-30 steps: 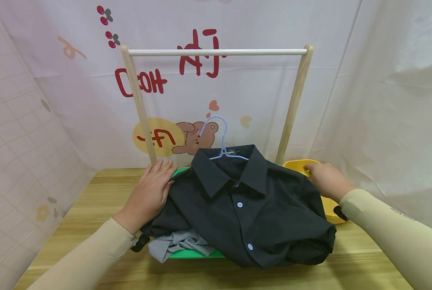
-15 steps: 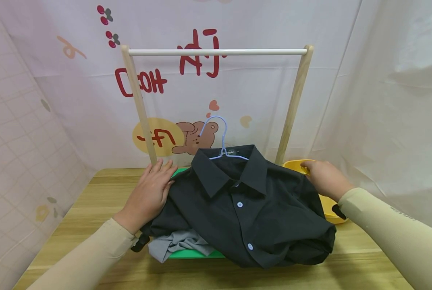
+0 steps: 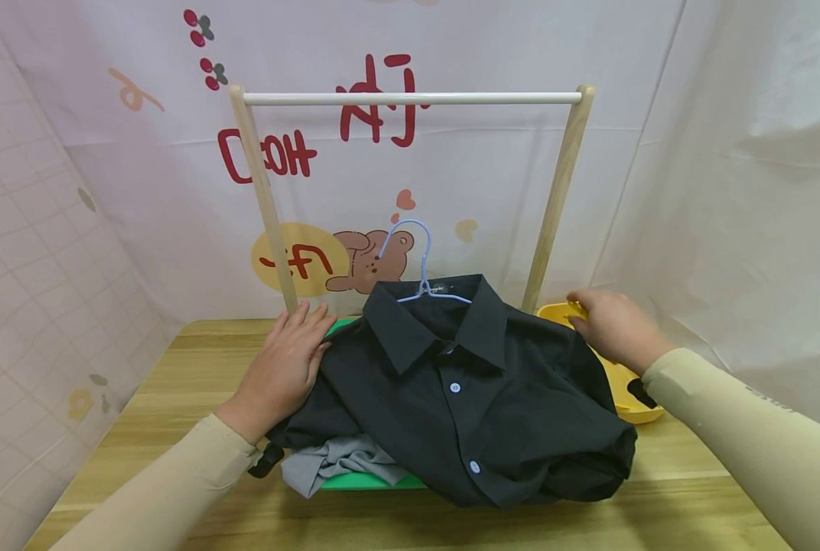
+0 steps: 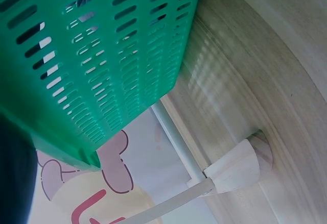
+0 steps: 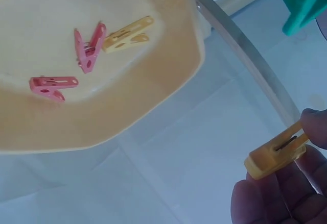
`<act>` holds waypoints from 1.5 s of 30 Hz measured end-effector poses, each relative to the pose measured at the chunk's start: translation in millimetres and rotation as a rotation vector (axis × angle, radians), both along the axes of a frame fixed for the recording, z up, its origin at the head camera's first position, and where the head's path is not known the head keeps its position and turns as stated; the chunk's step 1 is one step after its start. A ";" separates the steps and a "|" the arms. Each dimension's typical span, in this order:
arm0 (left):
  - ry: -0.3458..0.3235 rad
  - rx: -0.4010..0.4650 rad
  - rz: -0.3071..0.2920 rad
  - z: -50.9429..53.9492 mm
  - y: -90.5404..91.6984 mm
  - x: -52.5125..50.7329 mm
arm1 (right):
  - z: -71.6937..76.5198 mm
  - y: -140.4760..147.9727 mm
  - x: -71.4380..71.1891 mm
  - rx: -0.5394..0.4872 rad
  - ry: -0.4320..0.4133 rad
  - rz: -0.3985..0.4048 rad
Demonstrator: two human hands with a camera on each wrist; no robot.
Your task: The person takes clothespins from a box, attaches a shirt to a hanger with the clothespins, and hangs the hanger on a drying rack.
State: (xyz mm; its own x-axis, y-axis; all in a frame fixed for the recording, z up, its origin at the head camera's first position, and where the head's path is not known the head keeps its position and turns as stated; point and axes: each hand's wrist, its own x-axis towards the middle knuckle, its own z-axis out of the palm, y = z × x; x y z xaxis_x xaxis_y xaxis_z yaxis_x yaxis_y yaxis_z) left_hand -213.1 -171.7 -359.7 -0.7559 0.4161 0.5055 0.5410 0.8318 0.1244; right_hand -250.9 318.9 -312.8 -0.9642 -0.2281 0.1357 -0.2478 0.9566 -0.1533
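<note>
A black button-up shirt [image 3: 520, 421] lies over a green basket [image 3: 358, 482], with a pale blue wire hanger [image 3: 427, 249] in its collar. My left hand [image 3: 282, 375] rests on the shirt's left side with its fingers extended; the left wrist view shows the slotted basket [image 4: 66, 155] but no hand. My right hand [image 3: 619, 329] pinches a yellow clothespin [image 5: 276, 155] between thumb and fingers, above the far edge of a yellow basin [image 3: 633, 409]. In the right wrist view, pink clothespins [image 5: 89, 48] and another yellow clothespin [image 5: 127, 34] lie in the basin.
A wooden rack with a white rod [image 3: 410, 99] stands behind the basket. Grey cloth [image 3: 334, 463] pokes out under the shirt at the basket's front. Everything stands on a wood-grain table [image 3: 203, 367], with a printed curtain [image 3: 479, 168] behind.
My right hand has lifted slightly up and away from the basin with the yellow clothespin. My left hand, the shirt and the hanger have stayed in place.
</note>
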 end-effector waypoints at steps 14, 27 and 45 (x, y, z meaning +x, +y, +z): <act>0.003 0.003 -0.001 0.0 -0.1 0.6 | 11.3 -7.6 0.3 0.008 0.053 -0.008; 0.005 0.003 -0.001 -1.3 -0.1 0.3 | 19.6 -21.6 5.3 -0.024 0.137 0.022; 0.015 0.012 -0.005 -1.6 0.1 0.7 | 40.5 -56.4 20.1 -0.064 0.287 0.159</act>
State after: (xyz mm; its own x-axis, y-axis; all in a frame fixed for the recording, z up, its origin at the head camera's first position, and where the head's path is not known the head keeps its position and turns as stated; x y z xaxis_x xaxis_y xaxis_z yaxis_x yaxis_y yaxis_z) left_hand -212.5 -171.6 -361.3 -0.7463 0.4137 0.5215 0.5470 0.8276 0.1261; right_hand -230.9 262.4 -272.3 -0.8375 -0.3549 0.4155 -0.4352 0.8931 -0.1143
